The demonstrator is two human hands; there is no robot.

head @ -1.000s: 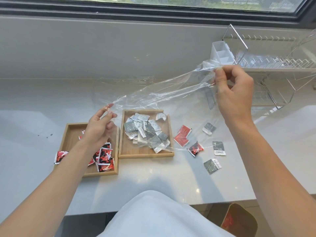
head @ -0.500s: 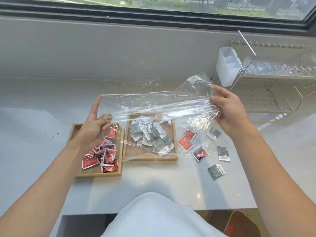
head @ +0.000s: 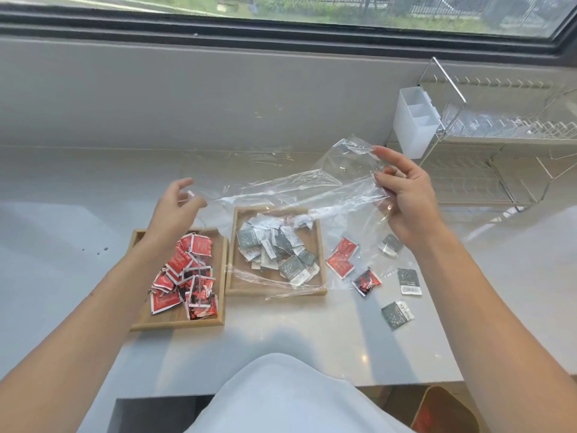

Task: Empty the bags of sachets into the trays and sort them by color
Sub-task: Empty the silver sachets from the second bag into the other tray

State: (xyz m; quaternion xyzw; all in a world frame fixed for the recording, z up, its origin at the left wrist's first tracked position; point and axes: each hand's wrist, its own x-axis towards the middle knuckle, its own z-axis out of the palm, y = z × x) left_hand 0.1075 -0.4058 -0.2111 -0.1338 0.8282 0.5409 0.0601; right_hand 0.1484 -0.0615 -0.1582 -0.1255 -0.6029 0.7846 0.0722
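**Clear the empty bag, then gather the strays**

The clear plastic bag (head: 312, 195) hangs slack over the bench (head: 281, 345), looking empty, draped across the far edge of the right tray (head: 321, 251). The right hand (head: 406, 195) has its fingers pinched on the bag's right end. The left hand (head: 175, 207) is spread open at the bag's left end; whether it touches the film I cannot tell.

To do this step well, I judge the bag should be lifted straight up and away from the trays, so that its trailing edge does not drag sachets out of the right tray, then set down toward the bench's far edge, clear of the loose pieces.

Counted: two wooden trays, side by side near the bench's front edge. The left tray (head: 137, 323) holds a heap of red sachets (head: 187, 276), overlapped too much to count exactly; likewise the grey sachets (head: 274, 251) in the right tray. Loose on the bench, right of the trays: three red (head: 342, 257) and four grey (head: 408, 281). A second bag (head: 265, 156) appears to lie flat by the wall
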